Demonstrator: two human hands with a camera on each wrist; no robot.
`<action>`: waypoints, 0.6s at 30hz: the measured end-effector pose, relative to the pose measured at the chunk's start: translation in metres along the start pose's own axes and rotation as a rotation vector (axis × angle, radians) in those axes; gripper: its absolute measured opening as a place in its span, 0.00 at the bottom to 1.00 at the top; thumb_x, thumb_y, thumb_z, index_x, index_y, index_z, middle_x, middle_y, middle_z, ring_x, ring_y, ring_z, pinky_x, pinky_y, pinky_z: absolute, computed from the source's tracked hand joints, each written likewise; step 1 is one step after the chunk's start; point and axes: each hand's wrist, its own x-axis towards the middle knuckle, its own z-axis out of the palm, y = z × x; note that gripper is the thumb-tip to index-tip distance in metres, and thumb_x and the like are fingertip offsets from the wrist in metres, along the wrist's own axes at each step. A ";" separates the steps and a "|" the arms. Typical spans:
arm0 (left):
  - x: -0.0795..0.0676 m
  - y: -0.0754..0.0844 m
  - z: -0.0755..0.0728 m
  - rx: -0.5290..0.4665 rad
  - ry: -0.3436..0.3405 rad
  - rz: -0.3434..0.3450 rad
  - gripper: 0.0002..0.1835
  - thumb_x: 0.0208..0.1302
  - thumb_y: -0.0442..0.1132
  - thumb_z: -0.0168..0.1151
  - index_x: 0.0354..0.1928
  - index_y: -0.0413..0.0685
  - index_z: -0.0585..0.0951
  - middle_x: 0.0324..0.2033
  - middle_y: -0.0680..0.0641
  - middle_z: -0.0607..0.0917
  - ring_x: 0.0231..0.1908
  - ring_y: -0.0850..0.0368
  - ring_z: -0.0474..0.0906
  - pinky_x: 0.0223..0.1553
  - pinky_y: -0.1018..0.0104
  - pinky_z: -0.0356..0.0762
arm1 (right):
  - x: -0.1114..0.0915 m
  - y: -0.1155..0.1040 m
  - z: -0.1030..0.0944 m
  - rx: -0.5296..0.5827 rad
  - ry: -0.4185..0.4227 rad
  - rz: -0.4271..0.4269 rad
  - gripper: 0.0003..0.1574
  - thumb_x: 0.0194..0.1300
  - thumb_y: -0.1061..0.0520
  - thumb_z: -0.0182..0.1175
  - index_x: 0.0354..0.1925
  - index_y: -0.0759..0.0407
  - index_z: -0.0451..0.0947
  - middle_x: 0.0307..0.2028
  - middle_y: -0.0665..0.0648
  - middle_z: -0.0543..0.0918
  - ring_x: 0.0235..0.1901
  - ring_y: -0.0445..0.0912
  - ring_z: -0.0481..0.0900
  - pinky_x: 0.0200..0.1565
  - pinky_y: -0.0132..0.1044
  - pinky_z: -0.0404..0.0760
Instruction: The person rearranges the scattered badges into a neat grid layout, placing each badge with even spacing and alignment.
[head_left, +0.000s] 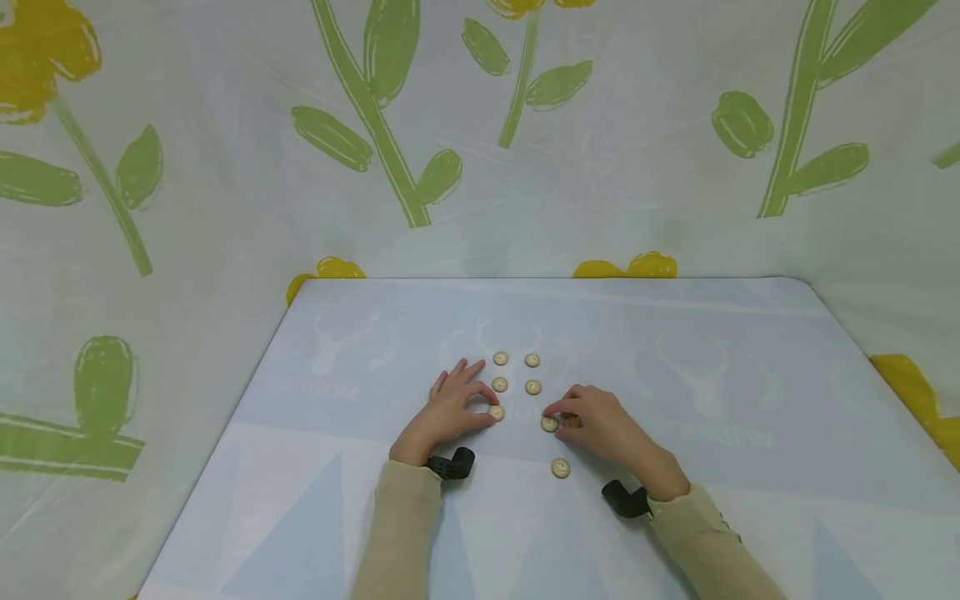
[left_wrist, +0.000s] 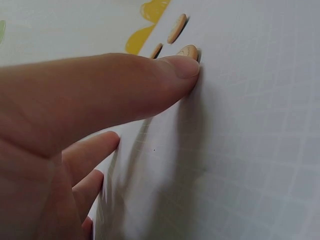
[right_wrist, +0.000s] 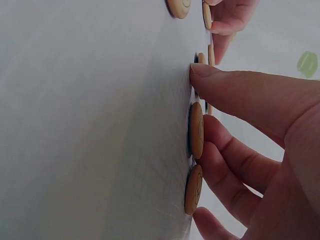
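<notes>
Several small round wooden discs with dark line markings are involved. My left hand (head_left: 450, 412) pinches one pale disc (head_left: 497, 412) between thumb and index finger, the other fingers spread. In the left wrist view, its thumb (left_wrist: 150, 82) covers part of that disc. To the right, my right hand (head_left: 600, 423) holds another disc (head_left: 550, 424) between thumb and index finger at the table surface. The right wrist view shows two more discs, an upper one (right_wrist: 196, 130) and a lower one (right_wrist: 193, 190), at that hand's curled fingers. The right thumb (right_wrist: 210, 80) hides most of the pinched disc.
Beyond the hands, discs lie in two short columns, a left far disc (head_left: 501, 357) and a right far disc (head_left: 532, 360) at the back. A single disc (head_left: 561, 468) lies nearer the body. The table (head_left: 675, 333) meets a flower-patterned cloth (head_left: 600, 192) behind.
</notes>
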 end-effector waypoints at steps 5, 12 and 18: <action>0.000 -0.001 0.000 -0.007 0.002 0.000 0.07 0.49 0.48 0.65 0.31 0.61 0.78 0.66 0.49 0.57 0.67 0.51 0.38 0.61 0.50 0.33 | 0.000 -0.001 -0.001 0.014 0.004 -0.004 0.13 0.48 0.55 0.67 0.37 0.49 0.82 0.29 0.44 0.73 0.27 0.37 0.67 0.31 0.33 0.66; -0.002 0.000 -0.001 -0.025 0.002 -0.009 0.07 0.49 0.46 0.65 0.31 0.60 0.78 0.65 0.48 0.57 0.67 0.50 0.39 0.62 0.50 0.32 | 0.002 -0.002 0.001 -0.008 -0.010 0.013 0.14 0.46 0.53 0.69 0.35 0.47 0.80 0.28 0.42 0.72 0.29 0.38 0.68 0.36 0.38 0.66; 0.000 0.000 0.000 -0.023 0.006 0.000 0.07 0.49 0.46 0.66 0.31 0.59 0.78 0.65 0.48 0.57 0.67 0.50 0.39 0.62 0.50 0.33 | 0.001 -0.004 0.002 0.006 -0.032 0.081 0.14 0.46 0.52 0.69 0.36 0.44 0.80 0.29 0.41 0.73 0.32 0.38 0.68 0.41 0.44 0.65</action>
